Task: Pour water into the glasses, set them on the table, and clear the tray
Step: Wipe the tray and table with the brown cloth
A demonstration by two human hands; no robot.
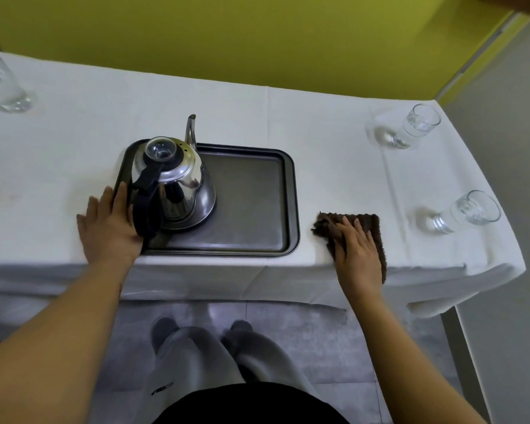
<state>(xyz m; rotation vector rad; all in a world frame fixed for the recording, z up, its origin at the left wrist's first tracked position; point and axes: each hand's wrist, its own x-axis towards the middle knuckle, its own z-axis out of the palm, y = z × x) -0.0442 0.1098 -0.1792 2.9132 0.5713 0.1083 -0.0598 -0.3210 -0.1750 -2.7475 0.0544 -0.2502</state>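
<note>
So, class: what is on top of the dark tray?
Only the steel kettle stands on the tray, at its left end. The left hand rests on the tray's left edge. The tray beneath the kettle is hidden.

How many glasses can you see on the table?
3. One glass stands at the far right, another glass nearer on the right, and a third glass at the far left edge, partly cut off.

A brown cloth (371,237) lies near the counter's front edge. A white tablecloth (318,123) covers the counter and hangs over its front and right end. A yellow-green wall (257,35) stands behind; grey floor (318,338) lies below.
</note>
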